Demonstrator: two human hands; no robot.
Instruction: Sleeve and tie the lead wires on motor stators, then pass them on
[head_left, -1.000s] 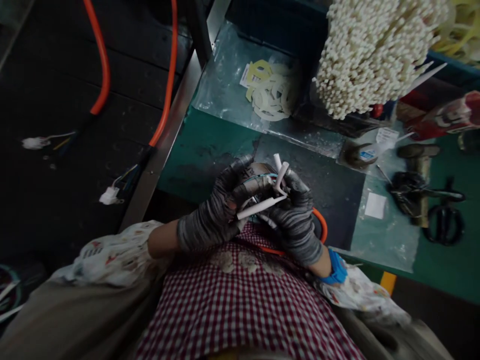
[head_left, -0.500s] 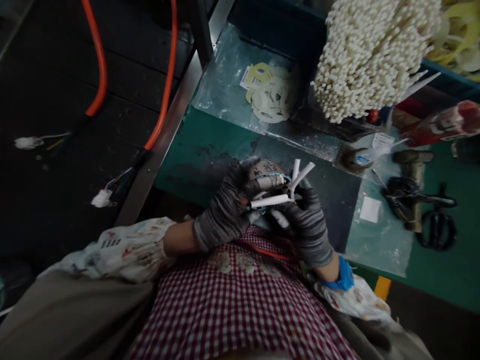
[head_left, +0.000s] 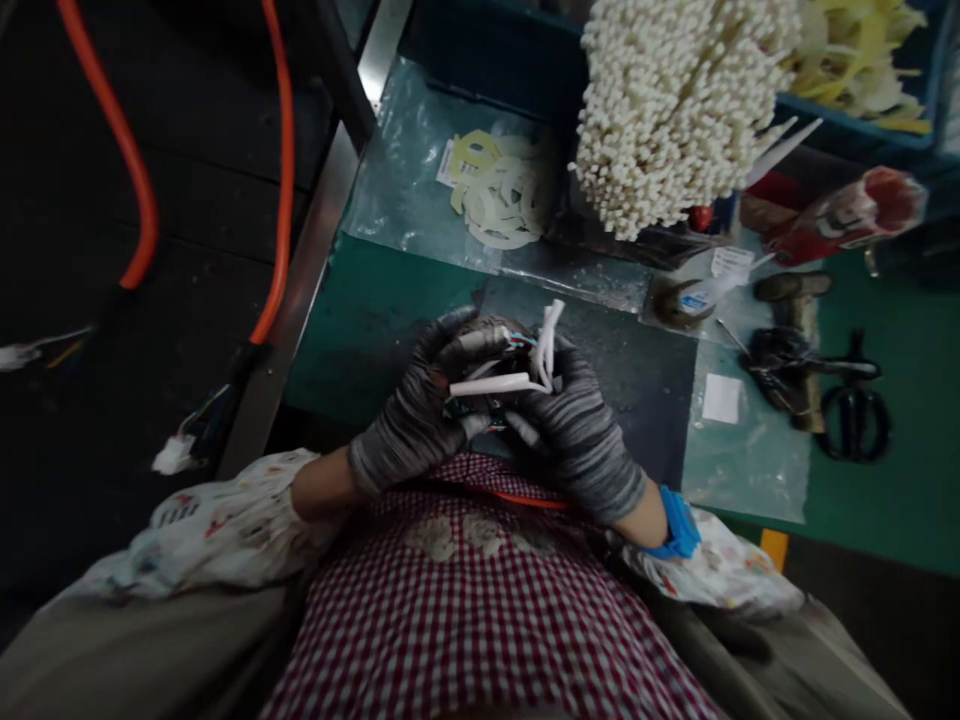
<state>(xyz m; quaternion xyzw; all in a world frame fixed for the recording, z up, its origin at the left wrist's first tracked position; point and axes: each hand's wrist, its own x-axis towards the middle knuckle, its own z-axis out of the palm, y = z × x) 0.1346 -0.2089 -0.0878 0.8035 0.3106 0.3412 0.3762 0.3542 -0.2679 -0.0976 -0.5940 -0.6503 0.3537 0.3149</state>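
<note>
Both my hands wear grey striped knit gloves and hold a round wired part [head_left: 511, 370] close to my apron, over the table's near edge. My left hand [head_left: 412, 420] is closed around its left side, thumb underneath. My right hand [head_left: 589, 435] grips the right side, its fingers partly behind the wires. White sleeved wires [head_left: 491, 385] come out of the part; one lies across it to the left, others stand up at the right. Thin blue and red leads and a bit of green show inside. The gloves cover much of the part.
A bundle of thin white tubes [head_left: 667, 120] lies at the back, near flat yellowish rings [head_left: 506, 195] on plastic. To the right are a hammer [head_left: 804, 310], black scissors [head_left: 853, 415], a small bottle [head_left: 686, 300] and a red container [head_left: 862, 215]. Orange cables [head_left: 281, 180] hang at left.
The view has shifted, so the surroundings sit further left. My hands still hold the round part; its upright white sleeves now sit closer together and the part looks tilted differently.
</note>
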